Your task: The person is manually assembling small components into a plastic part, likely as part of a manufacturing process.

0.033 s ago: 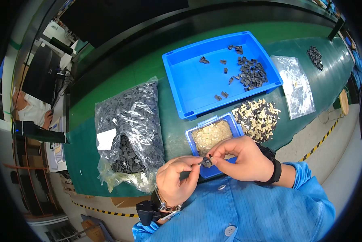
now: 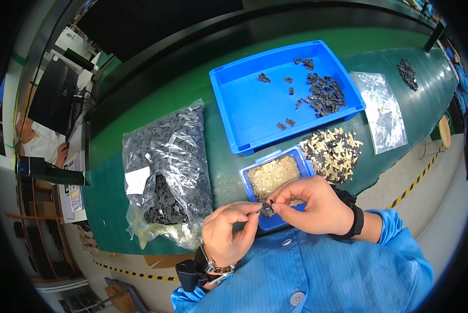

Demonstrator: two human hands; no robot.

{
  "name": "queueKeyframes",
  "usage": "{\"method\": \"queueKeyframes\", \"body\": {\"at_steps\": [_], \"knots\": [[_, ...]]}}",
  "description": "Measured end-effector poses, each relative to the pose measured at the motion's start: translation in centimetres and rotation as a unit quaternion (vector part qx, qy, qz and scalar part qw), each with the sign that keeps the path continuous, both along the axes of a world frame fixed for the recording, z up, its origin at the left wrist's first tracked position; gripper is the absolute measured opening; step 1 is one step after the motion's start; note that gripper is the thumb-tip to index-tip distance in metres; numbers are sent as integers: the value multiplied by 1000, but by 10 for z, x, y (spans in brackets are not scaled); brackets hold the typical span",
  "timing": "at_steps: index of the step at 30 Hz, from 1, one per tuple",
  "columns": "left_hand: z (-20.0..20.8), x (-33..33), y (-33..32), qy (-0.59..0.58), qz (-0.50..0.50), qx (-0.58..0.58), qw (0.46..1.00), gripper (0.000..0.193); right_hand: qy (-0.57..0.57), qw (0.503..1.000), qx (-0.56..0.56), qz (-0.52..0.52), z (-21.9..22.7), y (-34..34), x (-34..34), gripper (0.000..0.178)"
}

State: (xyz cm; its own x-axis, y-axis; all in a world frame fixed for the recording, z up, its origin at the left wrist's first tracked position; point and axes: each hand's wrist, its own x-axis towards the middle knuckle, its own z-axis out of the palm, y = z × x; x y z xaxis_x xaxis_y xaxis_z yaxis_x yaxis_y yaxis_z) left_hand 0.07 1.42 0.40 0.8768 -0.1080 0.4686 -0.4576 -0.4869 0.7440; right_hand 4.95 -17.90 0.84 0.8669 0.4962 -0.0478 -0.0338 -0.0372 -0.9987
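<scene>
My left hand [image 2: 228,233] and my right hand [image 2: 315,206] meet over the near end of a small blue bin [image 2: 305,163]. Both pinch closed at the fingertips around a small black plastic part [image 2: 267,207]. Its details are too small to make out, and the fingers cover much of it. Under the hands, the bin holds a heap of tiny beige pieces [image 2: 272,176]. Right beside the bin, a pile of mixed beige and black pieces [image 2: 334,154] lies on the green table mat [image 2: 226,180].
Beyond the small bin stands a large blue tray [image 2: 255,115] with loose black parts [image 2: 328,96]. An opened clear bag of black parts [image 2: 166,156] lies at left. On the right are a flat plastic bag [image 2: 382,115] and a small black pile [image 2: 407,74]. Another person [image 2: 43,143] sits far left.
</scene>
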Motion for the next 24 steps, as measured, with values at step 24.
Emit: {"method": "queueKeyframes", "body": {"at_steps": [24], "knots": [[-2, -2, 2, 35, -19, -51, 998, 35, -15, 1000, -15, 15, 7, -2, 3, 10]]}}
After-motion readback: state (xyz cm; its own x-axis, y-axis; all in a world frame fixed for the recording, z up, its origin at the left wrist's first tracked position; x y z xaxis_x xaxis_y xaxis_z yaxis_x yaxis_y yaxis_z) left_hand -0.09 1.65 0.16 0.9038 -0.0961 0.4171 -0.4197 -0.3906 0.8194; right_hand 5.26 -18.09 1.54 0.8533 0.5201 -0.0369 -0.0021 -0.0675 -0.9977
